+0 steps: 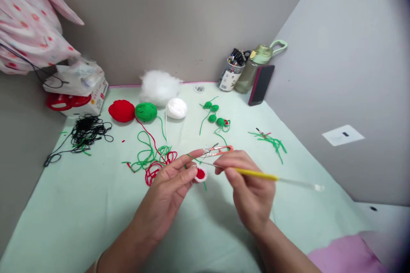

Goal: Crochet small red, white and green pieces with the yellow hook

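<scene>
My left hand (174, 183) pinches a small round crochet piece (200, 174), red in the middle with a white edge. Green yarn (194, 158) runs over its raised index finger. In my right hand (250, 183) is a crochet hook (256, 173) with a yellow grip, held like a pen. The hook's thin metal tip points left, close to the green yarn above the piece; whether it touches a stitch is too small to tell. Just beyond the fingers lie orange-handled thread snips (226, 150), partly covered by my hands.
Behind lie a red yarn ball (121, 111), a green yarn ball (146, 111), a white yarn ball (177, 108) and white stuffing (160, 87). Small green crochet pieces (214, 108) and green yarn scraps (272, 140) are rightward. Tangled black yarn (88, 132) is left; a phone (262, 85) leans against a bottle (248, 74).
</scene>
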Tool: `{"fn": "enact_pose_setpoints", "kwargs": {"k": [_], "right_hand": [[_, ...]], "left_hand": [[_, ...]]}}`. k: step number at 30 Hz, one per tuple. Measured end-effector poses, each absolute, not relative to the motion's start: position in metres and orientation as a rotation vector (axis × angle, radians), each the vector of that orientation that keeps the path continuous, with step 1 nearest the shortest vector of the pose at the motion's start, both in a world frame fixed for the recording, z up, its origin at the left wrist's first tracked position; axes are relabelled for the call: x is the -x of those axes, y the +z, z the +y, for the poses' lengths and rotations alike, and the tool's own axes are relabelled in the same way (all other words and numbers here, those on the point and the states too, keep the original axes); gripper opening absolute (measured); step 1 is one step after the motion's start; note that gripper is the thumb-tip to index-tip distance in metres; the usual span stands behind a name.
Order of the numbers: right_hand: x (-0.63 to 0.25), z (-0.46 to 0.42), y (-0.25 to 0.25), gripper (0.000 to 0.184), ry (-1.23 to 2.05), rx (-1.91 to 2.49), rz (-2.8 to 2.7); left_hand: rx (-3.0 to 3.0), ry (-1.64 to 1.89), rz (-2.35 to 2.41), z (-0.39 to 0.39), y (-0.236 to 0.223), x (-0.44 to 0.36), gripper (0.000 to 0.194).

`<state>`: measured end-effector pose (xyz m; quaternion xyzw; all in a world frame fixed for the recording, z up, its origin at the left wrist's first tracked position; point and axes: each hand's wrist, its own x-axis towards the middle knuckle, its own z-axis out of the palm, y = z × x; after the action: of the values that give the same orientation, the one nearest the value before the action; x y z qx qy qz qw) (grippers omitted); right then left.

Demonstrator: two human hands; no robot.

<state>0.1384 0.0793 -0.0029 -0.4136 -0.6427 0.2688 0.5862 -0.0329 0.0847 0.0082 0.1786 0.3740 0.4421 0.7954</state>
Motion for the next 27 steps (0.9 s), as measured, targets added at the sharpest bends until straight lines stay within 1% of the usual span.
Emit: {"fn": "enact_pose_setpoints", "kwargs": {"k": [2,4,6,9,13,21,27], "right_hand": [[-0.143,0.086,0.002,0.018,0.865,0.914,-1.312],[-0.144,0.09,0.004,0.02,1.049,0.872,-1.204],[-0.142,0.09,0.004,0.019,1.118,0.857,-1.203],[-0.136,0.085,0.001,0.014,0.997,0.889,-1.383],[-0.131,0.08,0.002,0.025,0.853,0.932,-1.548],[-0.136,0.086,-0.004,0.016,0.969,0.976,-1.404],[-0.136,0.086,-0.007,0.013,0.97,0.976,-1.371]], "left_hand": [[-0.43,0.95,0.843,0.086,0.01,0.037,0.024],[-0.501,0.948,0.879,0.085,0.011,0.039,0.021],[-0.56,0.949,0.907,0.083,0.011,0.038,0.024],[-0.605,0.963,0.931,0.08,0.009,0.033,0.033],[-0.633,0.994,0.953,0.082,0.006,0.03,0.035],[-0.641,0.949,0.933,0.087,0.013,0.035,0.054],[-0.713,0.939,0.925,0.084,0.012,0.038,0.043]]}}
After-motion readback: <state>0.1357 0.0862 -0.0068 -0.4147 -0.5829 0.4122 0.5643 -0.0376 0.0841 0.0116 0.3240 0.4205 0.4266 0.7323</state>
